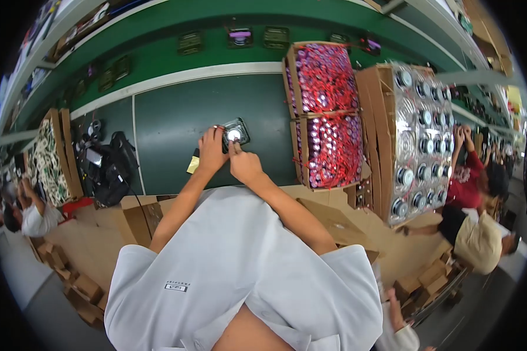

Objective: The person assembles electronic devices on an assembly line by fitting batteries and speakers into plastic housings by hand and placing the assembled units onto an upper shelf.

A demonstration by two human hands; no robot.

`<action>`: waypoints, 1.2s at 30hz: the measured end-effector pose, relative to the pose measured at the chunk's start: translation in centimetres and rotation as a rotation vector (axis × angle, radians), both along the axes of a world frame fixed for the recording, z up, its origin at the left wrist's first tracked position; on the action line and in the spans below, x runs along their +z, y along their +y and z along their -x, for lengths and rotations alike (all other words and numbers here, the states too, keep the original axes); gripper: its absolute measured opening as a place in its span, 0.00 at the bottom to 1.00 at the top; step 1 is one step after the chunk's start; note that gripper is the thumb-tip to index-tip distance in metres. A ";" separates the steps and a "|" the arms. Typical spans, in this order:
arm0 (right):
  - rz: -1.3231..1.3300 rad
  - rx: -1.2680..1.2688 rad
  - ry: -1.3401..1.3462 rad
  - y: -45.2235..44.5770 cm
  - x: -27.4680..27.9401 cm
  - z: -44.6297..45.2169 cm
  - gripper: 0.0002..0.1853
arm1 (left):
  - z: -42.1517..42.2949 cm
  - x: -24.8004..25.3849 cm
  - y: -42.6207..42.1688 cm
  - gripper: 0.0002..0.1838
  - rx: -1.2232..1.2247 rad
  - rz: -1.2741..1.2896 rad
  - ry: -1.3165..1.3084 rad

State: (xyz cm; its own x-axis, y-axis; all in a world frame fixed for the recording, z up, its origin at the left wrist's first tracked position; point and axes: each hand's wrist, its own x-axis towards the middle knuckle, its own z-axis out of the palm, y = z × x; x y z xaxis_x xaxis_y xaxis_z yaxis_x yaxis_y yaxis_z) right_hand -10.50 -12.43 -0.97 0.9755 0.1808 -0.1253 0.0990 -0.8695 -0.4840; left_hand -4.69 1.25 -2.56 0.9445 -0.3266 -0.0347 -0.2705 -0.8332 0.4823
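A small square, dark see-through housing [244, 125] lies on the green bench in front of me, with a round silver speaker [233, 134] in or on it. My left hand [212, 150] is closed on the housing's left side, its fingertips over the edge. Bunched fingers of my right hand [245, 165] touch the near edge of the speaker; their exact grip is partly hidden. Beside my left wrist a yellow piece of paper or tape [193, 164] lies on the bench.
Cartons of purple cells with red wires [328, 140] stand right, beside clear trays of speakers [425, 145]. Black cables and devices [108, 167] and a box of pale parts [51, 158] are left. Similar housings [276, 37] sit on the far green strip. Other people work both sides.
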 end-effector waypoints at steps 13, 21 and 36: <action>0.171 -0.405 -0.154 -16.9 12.2 0.1 0.13 | -0.9 1.1 -1.5 0.38 0.119 0.195 -0.038; 0.339 -0.201 -0.208 -18.9 12.4 0.1 0.20 | -1.7 2.7 -1.3 0.28 -0.252 0.092 -0.010; 0.612 -0.093 -0.326 -17.7 11.1 -0.8 0.06 | -2.0 2.1 -1.1 0.27 -0.383 0.036 0.011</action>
